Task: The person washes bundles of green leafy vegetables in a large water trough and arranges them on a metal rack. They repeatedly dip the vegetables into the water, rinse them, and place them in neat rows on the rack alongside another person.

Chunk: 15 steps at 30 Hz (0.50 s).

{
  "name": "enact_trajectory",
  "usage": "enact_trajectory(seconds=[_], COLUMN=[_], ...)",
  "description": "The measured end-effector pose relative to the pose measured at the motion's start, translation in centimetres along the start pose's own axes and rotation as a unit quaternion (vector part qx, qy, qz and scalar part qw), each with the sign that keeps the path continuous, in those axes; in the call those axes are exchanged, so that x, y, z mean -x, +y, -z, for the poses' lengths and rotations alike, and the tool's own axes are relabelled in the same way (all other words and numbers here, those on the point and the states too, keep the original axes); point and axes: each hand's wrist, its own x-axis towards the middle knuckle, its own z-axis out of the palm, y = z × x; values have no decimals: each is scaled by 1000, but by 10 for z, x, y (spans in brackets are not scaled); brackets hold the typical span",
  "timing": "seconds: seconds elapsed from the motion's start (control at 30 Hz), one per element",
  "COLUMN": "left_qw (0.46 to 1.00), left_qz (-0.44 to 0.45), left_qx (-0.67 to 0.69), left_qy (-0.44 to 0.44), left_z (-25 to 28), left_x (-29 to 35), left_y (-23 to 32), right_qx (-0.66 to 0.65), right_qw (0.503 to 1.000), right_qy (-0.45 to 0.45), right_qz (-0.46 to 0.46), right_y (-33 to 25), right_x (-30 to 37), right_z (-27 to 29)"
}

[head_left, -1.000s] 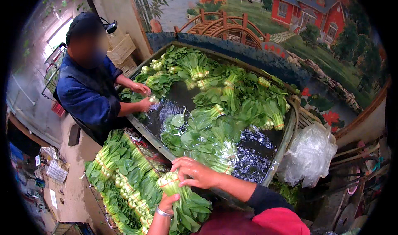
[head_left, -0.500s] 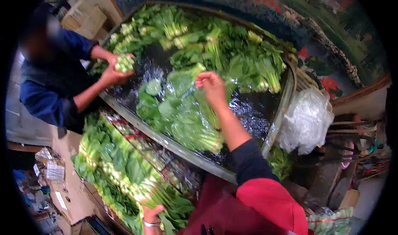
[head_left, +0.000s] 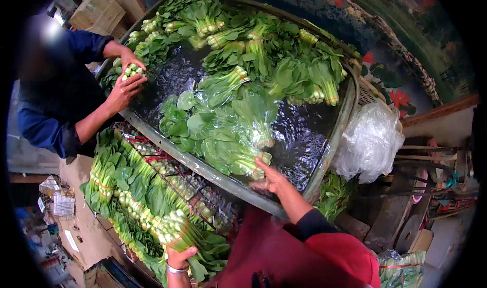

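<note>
A tied bunch of bok choy (head_left: 175,229) with an orange band is in my left hand (head_left: 178,261), its pale stem ends facing up over the crate of greens. My thumb lies along its stems. At the near edge of the water tub, my right hand (head_left: 274,179) closes round the stem ends of a wet bok choy bunch (head_left: 236,158), thumb on top and fingers low, partly hidden. Beside that bunch, another bok choy bunch (head_left: 253,115) floats with loose leaves around it. The tub (head_left: 203,179) has a worn, grey-green rim.
Several banded bunches (head_left: 256,42) line the tub's far side. Across to the left, a co-worker's hands (head_left: 124,85) hold another bunch. A crate of bunches (head_left: 122,179) stands at lower left. A clear plastic bag (head_left: 370,143) hangs right of the tub.
My right hand has come down from the upper bunch mid-tub to the stem ends at the near rim. The left hand stays on its bunch. The co-worker's hands have shifted left.
</note>
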Motion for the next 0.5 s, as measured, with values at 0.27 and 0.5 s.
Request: enact_trajectory(seconds=[0.27, 0.5], left_qw=[975, 856], left_qz=[-115, -262], left_qx=[-180, -409], left_qy=[54, 177], left_z=[29, 113], left_x=[28, 55], left_y=[6, 51], right_qx=[165, 689], right_qw=[943, 404], right_qy=[197, 137], right_qz=[212, 586], right_y=[-31, -81], right_x=[-36, 193], right_z=[34, -78])
